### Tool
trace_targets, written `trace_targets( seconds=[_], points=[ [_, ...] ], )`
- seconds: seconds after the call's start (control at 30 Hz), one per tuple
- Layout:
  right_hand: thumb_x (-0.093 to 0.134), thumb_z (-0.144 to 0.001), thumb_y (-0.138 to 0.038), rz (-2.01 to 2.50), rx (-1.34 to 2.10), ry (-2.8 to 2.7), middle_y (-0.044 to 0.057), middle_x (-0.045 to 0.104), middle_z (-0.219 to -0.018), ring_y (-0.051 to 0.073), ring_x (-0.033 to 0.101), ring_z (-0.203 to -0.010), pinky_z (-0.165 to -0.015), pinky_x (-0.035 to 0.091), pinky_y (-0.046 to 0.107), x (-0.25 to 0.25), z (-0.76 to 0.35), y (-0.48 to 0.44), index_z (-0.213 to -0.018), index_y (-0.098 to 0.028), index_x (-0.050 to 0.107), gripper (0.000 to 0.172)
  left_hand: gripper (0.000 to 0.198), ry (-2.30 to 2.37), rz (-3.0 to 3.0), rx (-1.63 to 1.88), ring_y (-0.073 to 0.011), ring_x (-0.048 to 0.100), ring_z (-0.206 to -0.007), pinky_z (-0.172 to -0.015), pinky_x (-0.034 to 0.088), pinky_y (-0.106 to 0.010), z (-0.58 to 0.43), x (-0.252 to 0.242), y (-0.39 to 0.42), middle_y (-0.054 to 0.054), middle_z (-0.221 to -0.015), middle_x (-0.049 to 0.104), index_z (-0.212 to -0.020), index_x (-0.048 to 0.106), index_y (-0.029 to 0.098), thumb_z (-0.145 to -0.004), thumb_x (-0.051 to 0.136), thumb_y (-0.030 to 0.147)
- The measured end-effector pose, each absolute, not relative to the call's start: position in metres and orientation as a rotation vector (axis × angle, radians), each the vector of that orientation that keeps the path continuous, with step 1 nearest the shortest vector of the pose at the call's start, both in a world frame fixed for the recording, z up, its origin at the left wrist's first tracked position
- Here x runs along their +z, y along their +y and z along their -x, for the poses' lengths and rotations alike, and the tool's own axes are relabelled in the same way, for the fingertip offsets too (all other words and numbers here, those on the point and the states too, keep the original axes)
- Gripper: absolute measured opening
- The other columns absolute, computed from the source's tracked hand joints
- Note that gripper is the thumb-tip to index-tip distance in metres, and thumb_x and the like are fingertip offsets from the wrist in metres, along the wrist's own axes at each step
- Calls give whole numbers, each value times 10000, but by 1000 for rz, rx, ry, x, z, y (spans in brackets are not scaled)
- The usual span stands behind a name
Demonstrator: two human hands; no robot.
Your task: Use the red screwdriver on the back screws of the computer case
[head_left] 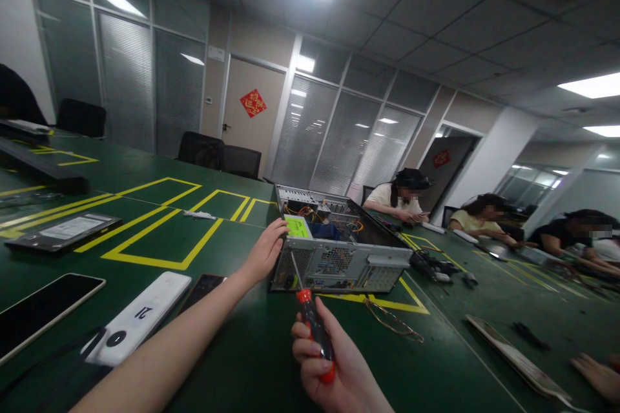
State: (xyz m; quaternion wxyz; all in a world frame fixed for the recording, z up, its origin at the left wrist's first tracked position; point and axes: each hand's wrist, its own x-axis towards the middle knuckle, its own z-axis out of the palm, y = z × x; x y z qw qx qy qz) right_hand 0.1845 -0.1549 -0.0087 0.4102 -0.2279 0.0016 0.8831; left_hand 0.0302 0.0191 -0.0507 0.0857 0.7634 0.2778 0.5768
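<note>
An open desktop computer case (365, 268) lies on its side, its rear panel towards me and its insides with coloured wires exposed. Inside its left rear corner sits a power supply with a bright green label (298, 227). My left hand (267, 250) grips that corner, fingers curled over the top edge beside the label. In my right hand (334, 361) is a screwdriver (316, 326) with a red and black handle, fingers wrapped round it. Its shaft points up and away, the tip by the mesh at the rear left; whether it touches a screw I cannot tell.
On the green table (232, 361) lie a hard drive (65, 231), a phone (46, 313), a white device marked 21 (140, 319) and a dark phone (201, 290). Thin wire (394, 322) and black cables (438, 268) lie rightward. Several people work along the right side.
</note>
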Motion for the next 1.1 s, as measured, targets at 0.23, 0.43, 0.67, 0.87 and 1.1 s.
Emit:
trace_targets(
  seconds=[0.23,0.43,0.67,0.87,1.1],
  points=[
    [452,-865,-422,779,2140,-45,19,540,-654,78,522,-561,-486,455,165,-8,-179,-156,-812,-100,526,334,320,835,-2273,1703,-203,345,-1296,-1095,273,-437,-30,-49,17,-93,-1312,459,-1149,489,193,-937,276,306],
    [394,-875,-484,618,2241,-85,-32,460,-586,8,342,-381,-309,226,85,-9,-187,-155,-846,-100,545,413,327,831,-2259,1708,-202,352,-1291,-1089,281,-432,-30,-48,16,-97,-1305,463,-1144,496,191,-936,275,311],
    [412,-881,-440,694,2206,-37,13,519,-644,48,502,-519,-458,450,129,-10,-186,-157,-808,-81,524,382,318,833,-2270,1709,-203,348,-1294,-1086,283,-438,-29,-50,17,-96,-1309,460,-1151,490,192,-934,285,301],
    [438,-863,-470,586,2261,-102,-29,491,-626,4,348,-393,-329,289,85,-16,-192,-154,-939,-112,536,379,318,818,-2280,1716,-204,352,-1290,-1089,275,-443,-29,-50,18,-101,-1300,466,-1151,488,192,-934,281,295],
    [518,-842,-366,617,2247,-11,-28,492,-607,18,447,-490,-437,414,86,-12,-190,-157,-797,-110,506,260,333,833,-2267,1707,-203,343,-1298,-1088,278,-443,-30,-50,19,-97,-1310,459,-1153,491,197,-936,271,318]
  ],
)
